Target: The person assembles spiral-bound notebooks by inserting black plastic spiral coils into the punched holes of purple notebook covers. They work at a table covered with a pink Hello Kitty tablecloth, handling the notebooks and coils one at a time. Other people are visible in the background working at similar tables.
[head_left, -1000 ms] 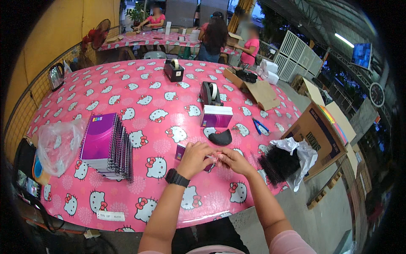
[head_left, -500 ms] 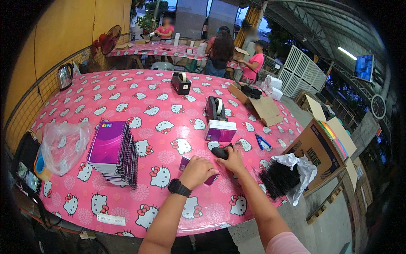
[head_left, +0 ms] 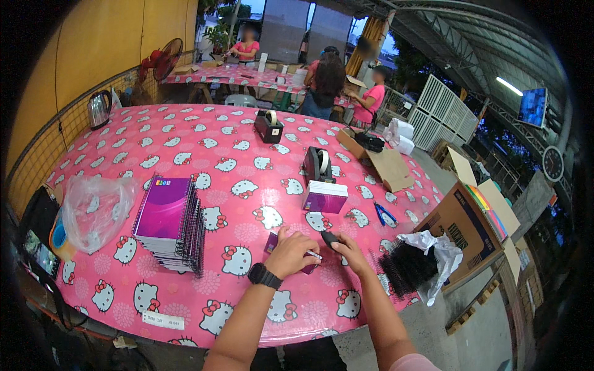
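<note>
Near the middle of the table, my left hand (head_left: pixel 292 255) rests over a small purple-covered pad (head_left: pixel 271 242), fingers bent around it and hiding most of it. Just to the right, my right hand (head_left: pixel 350 252) is closed on a small, dark, elongated object (head_left: pixel 328 237); its kind I cannot make out. Beyond both hands stands a short stack of purple-covered pads (head_left: pixel 325 199) with white page edges. To the left is a tall pile of spiral-bound purple notebooks (head_left: pixel 162 213), their black coils along the right side.
Black binding coils (head_left: pixel 405 269) and crumpled white paper (head_left: pixel 440 250) lie at right, by a cardboard box (head_left: pixel 461 232). Blue-handled pliers (head_left: pixel 385 214) and two tape dispensers (head_left: pixel 317 166) sit farther back. At left are a clear plastic bag (head_left: pixel 96 213) and a kettle (head_left: pixel 99 110). Several people work beyond.
My right hand, with the dark object, has drawn back from its earlier place, slightly right and toward me. My left hand stays on the purple pad.
</note>
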### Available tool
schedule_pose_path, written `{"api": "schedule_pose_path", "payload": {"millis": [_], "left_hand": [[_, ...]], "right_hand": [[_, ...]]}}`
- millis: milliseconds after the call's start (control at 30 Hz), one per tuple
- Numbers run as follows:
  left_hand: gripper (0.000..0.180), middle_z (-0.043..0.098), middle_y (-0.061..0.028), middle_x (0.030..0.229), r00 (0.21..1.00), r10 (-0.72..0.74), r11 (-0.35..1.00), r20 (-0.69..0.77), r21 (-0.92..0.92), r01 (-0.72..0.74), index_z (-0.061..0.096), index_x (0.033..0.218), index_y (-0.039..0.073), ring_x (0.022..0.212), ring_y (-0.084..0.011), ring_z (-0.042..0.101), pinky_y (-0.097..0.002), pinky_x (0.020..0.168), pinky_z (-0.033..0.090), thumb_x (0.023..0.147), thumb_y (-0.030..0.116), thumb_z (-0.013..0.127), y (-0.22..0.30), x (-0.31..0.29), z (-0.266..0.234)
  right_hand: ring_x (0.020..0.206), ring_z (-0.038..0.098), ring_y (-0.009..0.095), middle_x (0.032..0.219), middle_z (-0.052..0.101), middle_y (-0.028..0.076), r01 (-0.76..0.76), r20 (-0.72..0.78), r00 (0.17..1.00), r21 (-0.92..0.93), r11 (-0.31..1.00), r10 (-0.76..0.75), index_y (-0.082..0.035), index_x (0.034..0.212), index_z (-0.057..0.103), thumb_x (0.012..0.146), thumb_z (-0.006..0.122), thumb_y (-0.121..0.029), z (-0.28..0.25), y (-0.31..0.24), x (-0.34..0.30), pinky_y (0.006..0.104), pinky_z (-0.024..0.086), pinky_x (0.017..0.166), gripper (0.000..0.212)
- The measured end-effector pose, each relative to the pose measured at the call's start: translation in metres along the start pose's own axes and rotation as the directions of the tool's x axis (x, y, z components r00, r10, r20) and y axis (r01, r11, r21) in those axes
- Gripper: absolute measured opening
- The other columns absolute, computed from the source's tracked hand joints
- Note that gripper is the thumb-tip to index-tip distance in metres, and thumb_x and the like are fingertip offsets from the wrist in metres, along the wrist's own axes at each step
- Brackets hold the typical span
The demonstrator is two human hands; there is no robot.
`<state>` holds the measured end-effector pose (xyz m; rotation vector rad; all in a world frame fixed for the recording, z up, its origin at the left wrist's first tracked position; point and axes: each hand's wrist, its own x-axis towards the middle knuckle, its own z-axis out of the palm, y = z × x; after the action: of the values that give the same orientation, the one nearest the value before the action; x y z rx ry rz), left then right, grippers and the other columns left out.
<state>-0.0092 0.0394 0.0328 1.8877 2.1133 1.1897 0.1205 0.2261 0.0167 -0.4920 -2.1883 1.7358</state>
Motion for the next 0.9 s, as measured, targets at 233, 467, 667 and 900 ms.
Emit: {"api": "schedule_pose_path", "payload": {"millis": [233,467,667,900], "left_hand": [[0.031,0.062,-0.0002,0.080,0.998,-0.008,0.988,-0.063,0.152,0.018,0.068,0.078,0.013,0.092,-0.0208,0.054,-0.0613,0.100,0.013,0.066,0.041,0.072,-0.004,-0.005,-0.004],[0.030,0.062,0.0000,0.078,0.997,-0.069,0.985,0.023,0.158,0.064,0.069,0.078,0.015,0.091,-0.0190,0.055,-0.0571,0.101,0.013,0.061,0.039,0.076,-0.011,-0.006,-0.006],[0.049,0.063,-0.0002,0.079,0.994,-0.107,0.993,0.000,0.056,0.107,0.064,0.100,0.019,0.088,-0.0174,0.058,-0.0535,0.102,0.013,0.057,0.035,0.080,-0.013,-0.005,-0.003],[0.057,0.063,-0.0013,0.080,0.992,-0.126,0.992,-0.014,0.026,0.126,0.061,0.107,0.017,0.088,-0.0183,0.059,-0.0536,0.104,0.011,0.055,0.033,0.081,-0.007,-0.003,-0.008]], "right_hand": [[0.096,0.053,0.015,0.108,0.057,0.007,-0.086,0.197,0.980,0.349,0.933,0.016,0.001,0.116,0.053,0.076,0.059,-0.052,-0.005,0.014,-0.046,0.0275,0.042,0.082,0.066],[0.096,0.056,0.019,0.107,0.060,0.009,-0.061,0.026,0.998,-0.078,0.995,0.063,-0.004,0.113,0.057,0.076,0.062,-0.051,0.014,0.002,-0.042,0.0291,0.043,0.078,0.060],[0.088,0.056,0.014,0.097,0.062,0.007,-0.018,0.120,0.992,-0.078,0.997,0.028,0.000,0.111,0.058,0.079,0.062,-0.041,0.020,-0.021,-0.041,0.0267,0.043,0.076,0.052],[0.082,0.057,0.014,0.097,0.061,0.007,-0.064,0.110,0.993,0.167,0.984,0.046,0.000,0.106,0.061,0.081,0.065,-0.031,0.026,-0.020,-0.032,0.0256,0.044,0.072,0.040]]}}
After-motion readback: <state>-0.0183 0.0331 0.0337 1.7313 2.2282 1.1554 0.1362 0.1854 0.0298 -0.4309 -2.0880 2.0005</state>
